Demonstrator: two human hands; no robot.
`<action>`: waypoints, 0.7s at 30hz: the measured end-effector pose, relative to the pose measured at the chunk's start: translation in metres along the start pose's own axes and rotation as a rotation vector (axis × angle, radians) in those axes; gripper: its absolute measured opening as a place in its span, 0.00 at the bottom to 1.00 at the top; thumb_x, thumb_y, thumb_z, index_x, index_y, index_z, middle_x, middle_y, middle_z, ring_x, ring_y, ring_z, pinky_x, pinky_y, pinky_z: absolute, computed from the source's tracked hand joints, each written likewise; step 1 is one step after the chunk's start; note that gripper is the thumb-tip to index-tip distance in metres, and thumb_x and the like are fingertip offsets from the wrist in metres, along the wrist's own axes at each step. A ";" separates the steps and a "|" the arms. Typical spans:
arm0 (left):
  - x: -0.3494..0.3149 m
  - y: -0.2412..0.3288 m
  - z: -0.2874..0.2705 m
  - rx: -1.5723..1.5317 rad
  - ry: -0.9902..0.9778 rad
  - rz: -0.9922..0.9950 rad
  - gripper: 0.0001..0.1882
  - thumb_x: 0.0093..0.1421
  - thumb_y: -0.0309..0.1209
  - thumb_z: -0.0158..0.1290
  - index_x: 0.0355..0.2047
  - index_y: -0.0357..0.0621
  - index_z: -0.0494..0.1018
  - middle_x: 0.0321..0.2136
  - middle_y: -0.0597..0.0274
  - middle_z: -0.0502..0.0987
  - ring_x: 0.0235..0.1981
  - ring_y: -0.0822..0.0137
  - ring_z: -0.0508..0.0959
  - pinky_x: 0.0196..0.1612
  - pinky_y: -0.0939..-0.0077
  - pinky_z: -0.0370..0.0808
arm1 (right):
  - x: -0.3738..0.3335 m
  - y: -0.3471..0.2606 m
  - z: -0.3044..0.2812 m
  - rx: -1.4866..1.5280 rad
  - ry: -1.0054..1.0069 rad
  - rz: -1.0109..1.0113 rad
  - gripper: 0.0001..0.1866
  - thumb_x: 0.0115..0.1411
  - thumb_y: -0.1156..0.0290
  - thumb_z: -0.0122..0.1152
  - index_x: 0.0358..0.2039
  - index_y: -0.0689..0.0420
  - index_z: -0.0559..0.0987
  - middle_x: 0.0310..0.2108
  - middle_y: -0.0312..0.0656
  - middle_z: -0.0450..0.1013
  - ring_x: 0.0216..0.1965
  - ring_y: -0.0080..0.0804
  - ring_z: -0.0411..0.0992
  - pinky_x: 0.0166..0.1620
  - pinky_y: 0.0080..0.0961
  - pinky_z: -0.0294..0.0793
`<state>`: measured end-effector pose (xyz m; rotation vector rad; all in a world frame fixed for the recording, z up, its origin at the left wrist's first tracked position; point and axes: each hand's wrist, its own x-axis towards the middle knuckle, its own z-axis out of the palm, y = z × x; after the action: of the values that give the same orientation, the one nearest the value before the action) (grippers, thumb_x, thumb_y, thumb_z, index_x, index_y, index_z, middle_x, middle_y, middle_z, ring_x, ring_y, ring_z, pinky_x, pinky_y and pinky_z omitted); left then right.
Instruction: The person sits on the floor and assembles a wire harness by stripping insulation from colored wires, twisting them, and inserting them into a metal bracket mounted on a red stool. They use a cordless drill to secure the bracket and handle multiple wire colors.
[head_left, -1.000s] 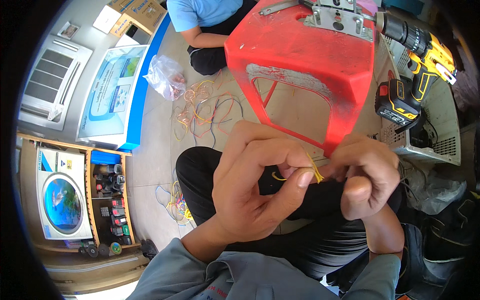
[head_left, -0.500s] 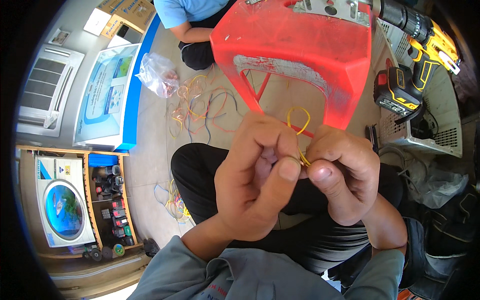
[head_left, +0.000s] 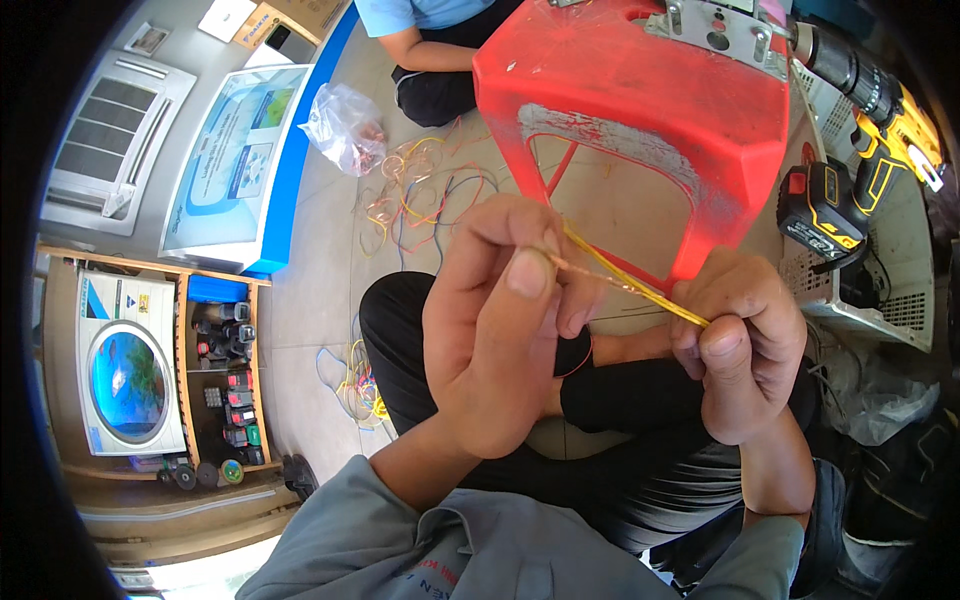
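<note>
A thin yellow wire (head_left: 630, 283) is held taut between both hands above the lap. One end is pinched between the thumb and curled fingers of the left hand (head_left: 495, 330); the other end is clamped in the closed fist of the right hand (head_left: 745, 345). The wire slopes down from left to right. Behind it stands a red plastic stool (head_left: 640, 100). A yellow-and-black cordless drill (head_left: 860, 170) lies to the right. Loose coloured wires (head_left: 420, 190) are scattered on the floor (head_left: 310, 320).
</note>
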<state>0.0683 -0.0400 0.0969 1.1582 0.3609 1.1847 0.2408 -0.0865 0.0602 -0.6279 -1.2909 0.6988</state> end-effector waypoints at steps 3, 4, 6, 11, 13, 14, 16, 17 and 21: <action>-0.002 -0.004 -0.011 0.248 -0.039 0.146 0.22 0.67 0.38 0.51 0.53 0.35 0.64 0.42 0.62 0.65 0.35 0.73 0.65 0.39 0.72 0.66 | -0.004 0.000 0.002 -0.018 0.066 0.000 0.14 0.70 0.66 0.53 0.30 0.62 0.74 0.25 0.40 0.71 0.21 0.24 0.64 0.26 0.22 0.62; -0.002 -0.006 -0.013 0.367 -0.023 0.204 0.25 0.66 0.41 0.53 0.55 0.34 0.63 0.42 0.61 0.65 0.36 0.72 0.66 0.40 0.71 0.66 | -0.002 -0.002 0.000 -0.075 0.035 0.006 0.16 0.72 0.62 0.51 0.31 0.61 0.73 0.24 0.38 0.69 0.19 0.19 0.61 0.23 0.19 0.58; -0.001 -0.007 -0.011 0.720 0.079 0.350 0.33 0.64 0.49 0.54 0.57 0.36 0.61 0.40 0.60 0.66 0.39 0.69 0.68 0.43 0.70 0.67 | 0.001 -0.006 -0.004 -0.121 -0.021 0.026 0.19 0.74 0.57 0.49 0.32 0.60 0.72 0.24 0.36 0.67 0.17 0.15 0.57 0.21 0.16 0.55; 0.012 0.014 -0.019 1.151 -0.281 0.650 0.32 0.56 0.48 0.63 0.52 0.36 0.71 0.44 0.51 0.68 0.44 0.61 0.70 0.45 0.69 0.68 | 0.003 -0.014 -0.011 0.035 -0.082 0.190 0.15 0.71 0.68 0.52 0.28 0.64 0.75 0.25 0.41 0.72 0.23 0.25 0.67 0.28 0.22 0.65; 0.018 0.012 -0.014 1.099 -0.361 0.599 0.24 0.54 0.40 0.65 0.46 0.38 0.75 0.43 0.49 0.71 0.42 0.60 0.71 0.43 0.69 0.68 | 0.004 -0.013 -0.013 0.029 -0.099 0.157 0.15 0.71 0.68 0.52 0.29 0.64 0.75 0.25 0.41 0.72 0.24 0.24 0.67 0.28 0.22 0.65; 0.020 0.011 -0.011 1.072 -0.396 0.571 0.20 0.54 0.36 0.66 0.43 0.39 0.78 0.42 0.49 0.72 0.41 0.60 0.72 0.42 0.69 0.68 | 0.005 -0.012 -0.014 0.025 -0.108 0.140 0.15 0.71 0.68 0.52 0.29 0.64 0.75 0.25 0.41 0.72 0.24 0.24 0.67 0.28 0.22 0.65; 0.020 0.007 -0.011 1.042 -0.413 0.581 0.16 0.54 0.29 0.65 0.43 0.39 0.78 0.39 0.51 0.73 0.38 0.62 0.73 0.41 0.70 0.69 | 0.006 -0.010 -0.016 0.030 -0.148 0.109 0.15 0.71 0.68 0.52 0.29 0.64 0.75 0.26 0.41 0.72 0.23 0.24 0.67 0.28 0.21 0.65; 0.020 0.006 -0.009 1.021 -0.402 0.581 0.14 0.53 0.24 0.65 0.42 0.38 0.78 0.37 0.52 0.74 0.36 0.63 0.74 0.40 0.71 0.69 | 0.007 -0.008 -0.016 0.032 -0.169 0.094 0.15 0.71 0.68 0.51 0.29 0.64 0.75 0.26 0.41 0.72 0.23 0.24 0.67 0.28 0.21 0.65; 0.009 0.007 0.000 0.860 -0.291 0.378 0.10 0.55 0.22 0.63 0.38 0.37 0.78 0.37 0.50 0.76 0.37 0.63 0.75 0.39 0.73 0.71 | 0.009 0.002 -0.014 0.017 -0.104 -0.056 0.10 0.66 0.69 0.62 0.34 0.65 0.77 0.31 0.41 0.74 0.20 0.20 0.65 0.27 0.20 0.64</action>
<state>0.0681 -0.0325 0.1060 2.1960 0.4558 1.1800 0.2555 -0.0782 0.0618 -0.5455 -1.3918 0.7026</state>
